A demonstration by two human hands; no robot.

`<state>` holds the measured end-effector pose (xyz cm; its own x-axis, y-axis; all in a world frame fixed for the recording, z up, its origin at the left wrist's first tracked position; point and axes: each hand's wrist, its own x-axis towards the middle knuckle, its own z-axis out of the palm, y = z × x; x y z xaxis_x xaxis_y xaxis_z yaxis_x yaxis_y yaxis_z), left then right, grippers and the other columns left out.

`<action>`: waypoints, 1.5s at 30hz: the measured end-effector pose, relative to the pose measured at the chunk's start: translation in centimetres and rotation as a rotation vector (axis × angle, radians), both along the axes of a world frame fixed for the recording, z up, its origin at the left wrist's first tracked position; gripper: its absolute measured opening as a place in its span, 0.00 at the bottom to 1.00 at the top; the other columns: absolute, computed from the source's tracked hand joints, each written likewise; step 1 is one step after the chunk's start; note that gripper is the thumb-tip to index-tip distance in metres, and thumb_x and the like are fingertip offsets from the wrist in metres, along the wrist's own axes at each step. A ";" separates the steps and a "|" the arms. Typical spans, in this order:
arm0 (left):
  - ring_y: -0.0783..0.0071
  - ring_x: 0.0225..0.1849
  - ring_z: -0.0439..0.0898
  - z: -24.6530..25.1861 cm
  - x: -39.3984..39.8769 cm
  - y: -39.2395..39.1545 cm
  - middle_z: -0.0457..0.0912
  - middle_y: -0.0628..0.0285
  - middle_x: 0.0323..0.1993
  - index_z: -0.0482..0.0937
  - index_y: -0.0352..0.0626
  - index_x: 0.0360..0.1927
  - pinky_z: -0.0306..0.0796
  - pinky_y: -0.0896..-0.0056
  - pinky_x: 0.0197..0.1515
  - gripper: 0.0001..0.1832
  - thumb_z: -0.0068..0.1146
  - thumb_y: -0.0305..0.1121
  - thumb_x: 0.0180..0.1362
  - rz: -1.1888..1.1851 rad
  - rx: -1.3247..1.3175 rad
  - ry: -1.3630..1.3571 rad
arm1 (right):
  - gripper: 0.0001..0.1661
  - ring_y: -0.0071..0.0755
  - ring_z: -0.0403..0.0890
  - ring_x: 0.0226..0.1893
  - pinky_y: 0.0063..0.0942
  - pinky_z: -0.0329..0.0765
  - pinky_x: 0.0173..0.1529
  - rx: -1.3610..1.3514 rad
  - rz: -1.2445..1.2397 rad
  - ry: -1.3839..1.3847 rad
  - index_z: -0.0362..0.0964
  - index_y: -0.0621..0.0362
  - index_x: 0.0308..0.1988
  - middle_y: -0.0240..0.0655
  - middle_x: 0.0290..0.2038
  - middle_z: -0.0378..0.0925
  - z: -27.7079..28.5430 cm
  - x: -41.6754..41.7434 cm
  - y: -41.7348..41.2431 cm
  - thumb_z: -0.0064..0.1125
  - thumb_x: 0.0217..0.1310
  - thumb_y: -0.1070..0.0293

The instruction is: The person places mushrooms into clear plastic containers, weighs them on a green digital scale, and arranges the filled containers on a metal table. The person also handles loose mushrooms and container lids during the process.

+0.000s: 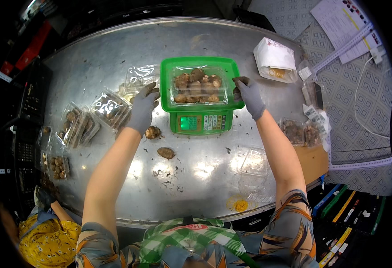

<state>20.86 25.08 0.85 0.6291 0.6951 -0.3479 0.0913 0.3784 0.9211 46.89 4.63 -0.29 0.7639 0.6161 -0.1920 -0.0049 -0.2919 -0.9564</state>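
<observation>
A clear plastic clamshell box [227, 90] of small taro-like corms [196, 87] rests in the green tray [201, 61] of a digital scale [201, 122] whose display is lit. My left hand [142, 109], in a grey glove with dark fingertips, is left of the tray with fingers apart and nothing in it. To the right, my gloved right hand [250, 96] is beside the tray's rim, fingers bent and without any object visible in them; whether it touches the rim is unclear. Two loose corms, one [153, 132] below my left hand and another [166, 153] nearer me, lie on the metal table [196, 197].
Packed clamshells [110, 109] lie at left. Clear lids or boxes [253, 162] and yellow rubber bands [241, 205] lie at front right. A white bag [274, 60] stands farther back. Dark crates [31, 97] line the left, where another person's yellow-clad arm [61, 212] shows.
</observation>
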 end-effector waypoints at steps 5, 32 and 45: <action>0.69 0.52 0.72 -0.1 -0.3 -0.1 0.71 0.56 0.56 0.65 0.38 0.60 0.65 0.69 0.55 0.25 0.48 0.28 0.57 0.004 -0.017 -0.010 | 0.17 0.24 0.72 0.15 0.22 0.71 0.20 -0.005 0.017 -0.008 0.70 0.67 0.45 0.35 0.22 0.73 -0.2 0.1 -0.6 0.49 0.63 0.65; 0.69 0.52 0.72 -1.0 1.3 -2.1 0.74 0.53 0.53 0.68 0.37 0.58 0.64 0.75 0.54 0.25 0.49 0.28 0.54 -0.190 0.224 0.071 | 0.17 0.22 0.75 0.21 0.19 0.75 0.26 0.014 0.078 0.000 0.70 0.69 0.46 0.35 0.31 0.76 -1.4 -0.8 -0.2 0.48 0.64 0.67; 0.72 0.44 0.75 -1.4 1.3 -2.6 0.77 0.58 0.46 0.68 0.39 0.59 0.69 0.74 0.45 0.24 0.49 0.34 0.59 0.015 0.023 -0.073 | 0.26 0.29 0.78 0.23 0.24 0.78 0.29 0.188 -0.058 0.299 0.66 0.68 0.48 0.36 0.28 0.73 0.3 -1.9 -0.6 0.42 0.66 0.53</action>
